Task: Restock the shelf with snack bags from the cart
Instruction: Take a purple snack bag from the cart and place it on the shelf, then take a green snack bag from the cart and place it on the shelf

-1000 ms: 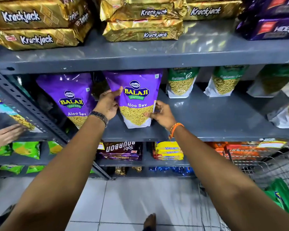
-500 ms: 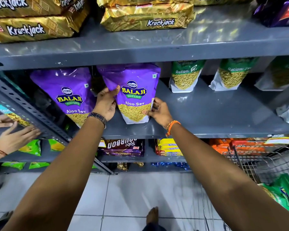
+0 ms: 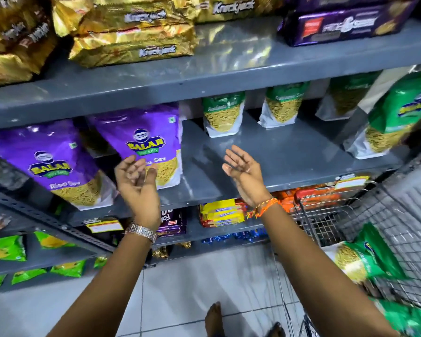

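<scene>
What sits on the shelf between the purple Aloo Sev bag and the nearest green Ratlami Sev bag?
Nothing: the head view shows bare grey shelf between the purple Aloo Sev bag and the green Ratlami Sev bag.

One view only — a wide-angle camera worn on the head, looking forward and steeply down at close range onto a grey metal shelf (image 3: 265, 152) that crosses the middle of the frame. Straight edges bow toward the corners. Both forearms reach up from the bottom edge, the floor tiles (image 3: 180, 288) lie at lower centre, and a wire cart (image 3: 399, 215) fills the lower right. The frame is tilted — shelf boards climb toward the right.
</scene>
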`<state>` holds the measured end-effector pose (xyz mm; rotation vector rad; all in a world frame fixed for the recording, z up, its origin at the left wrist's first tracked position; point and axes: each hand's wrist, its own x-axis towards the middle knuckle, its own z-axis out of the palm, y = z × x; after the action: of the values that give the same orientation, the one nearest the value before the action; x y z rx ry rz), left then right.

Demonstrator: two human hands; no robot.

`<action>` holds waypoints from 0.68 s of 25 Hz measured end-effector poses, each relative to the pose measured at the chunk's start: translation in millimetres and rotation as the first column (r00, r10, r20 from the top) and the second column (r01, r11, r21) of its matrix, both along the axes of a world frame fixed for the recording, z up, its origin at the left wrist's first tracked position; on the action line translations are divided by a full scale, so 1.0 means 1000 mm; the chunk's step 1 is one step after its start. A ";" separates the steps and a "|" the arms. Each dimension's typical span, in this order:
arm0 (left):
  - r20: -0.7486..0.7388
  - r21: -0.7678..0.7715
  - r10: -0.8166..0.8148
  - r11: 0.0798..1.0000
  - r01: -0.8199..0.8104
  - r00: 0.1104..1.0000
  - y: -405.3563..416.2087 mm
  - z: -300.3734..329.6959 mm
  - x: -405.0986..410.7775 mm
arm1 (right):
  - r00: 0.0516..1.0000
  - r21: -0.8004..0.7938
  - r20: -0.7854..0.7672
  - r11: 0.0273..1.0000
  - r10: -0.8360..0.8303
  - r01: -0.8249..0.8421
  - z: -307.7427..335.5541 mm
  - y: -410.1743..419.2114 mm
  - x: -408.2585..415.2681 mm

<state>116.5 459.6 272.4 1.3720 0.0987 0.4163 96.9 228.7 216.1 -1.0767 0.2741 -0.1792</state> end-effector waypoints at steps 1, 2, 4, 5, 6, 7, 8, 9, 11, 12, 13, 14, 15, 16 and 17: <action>-0.001 0.001 -0.086 0.996 0.086 0.996 -0.021 -0.001 -0.005 | 0.998 0.044 0.013 0.998 -0.056 0.055 -0.001 -0.016 -0.018; -0.007 0.000 -0.171 0.985 0.171 0.985 -0.043 -0.004 -0.009 | 0.993 0.093 0.017 0.989 -0.115 0.113 -0.004 -0.033 -0.037; -0.040 0.018 -0.332 0.943 0.333 0.942 -0.092 -0.009 -0.019 | 0.968 0.177 -0.005 0.952 -0.253 0.250 -0.013 -0.068 -0.081; -0.066 0.032 -0.413 0.909 0.416 0.908 -0.119 -0.015 -0.025 | 0.942 0.217 -0.034 0.918 -0.333 0.333 -0.020 -0.087 -0.108; -0.096 0.048 -0.490 0.867 0.495 0.867 -0.143 -0.022 -0.030 | 0.911 0.226 -0.074 0.883 -0.406 0.412 -0.029 -0.103 -0.133; -0.144 0.072 -0.577 0.804 0.590 0.804 -0.173 -0.029 -0.039 | 0.866 0.224 -0.109 0.837 -0.488 0.500 -0.039 -0.122 -0.160; -0.197 0.091 -0.661 0.723 0.684 0.724 -0.205 -0.037 -0.050 | 0.807 0.208 -0.164 0.780 -0.567 0.591 -0.052 -0.142 -0.191; -0.262 0.113 -0.724 0.634 0.765 0.638 -0.234 -0.046 -0.061 | 0.744 0.206 -0.213 0.716 -0.633 0.668 -0.066 -0.158 -0.219; -0.378 0.136 -0.805 0.440 0.888 0.457 -0.290 -0.066 -0.086 | 0.587 0.195 -0.338 0.556 -0.735 0.808 -0.097 -0.184 -0.268; -0.437 0.128 -0.822 0.344 0.930 0.364 -0.317 -0.080 -0.100 | 0.518 0.172 -0.393 0.493 -0.760 0.853 -0.114 -0.193 -0.290; -0.491 0.119 -0.823 0.264 0.957 0.287 -0.339 -0.092 -0.108 | 0.475 0.165 -0.431 0.450 -0.767 0.878 -0.132 -0.198 -0.303; -0.540 0.084 -0.817 0.190 0.978 0.205 -0.363 -0.104 -0.117 | 0.444 0.154 -0.470 0.424 -0.763 0.893 -0.151 -0.206 -0.314; -0.585 0.052 -0.801 0.120 0.991 0.128 -0.386 -0.116 -0.128 | 0.429 0.124 -0.501 0.428 -0.752 0.895 -0.174 -0.212 -0.323; -0.621 0.032 -0.780 0.067 0.997 0.072 -0.404 -0.128 -0.134 | 0.435 0.091 -0.523 0.459 -0.733 0.884 -0.191 -0.215 -0.326; -0.667 0.006 -0.744 0.021 1.000 0.020 -0.422 -0.143 -0.139 | 0.435 0.058 -0.544 0.485 -0.718 0.872 -0.207 -0.220 -0.327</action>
<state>-22.9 37.7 129.8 1.6939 -0.5848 -1.2607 -230.0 8.5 9.0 -0.5295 1.2427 -0.7431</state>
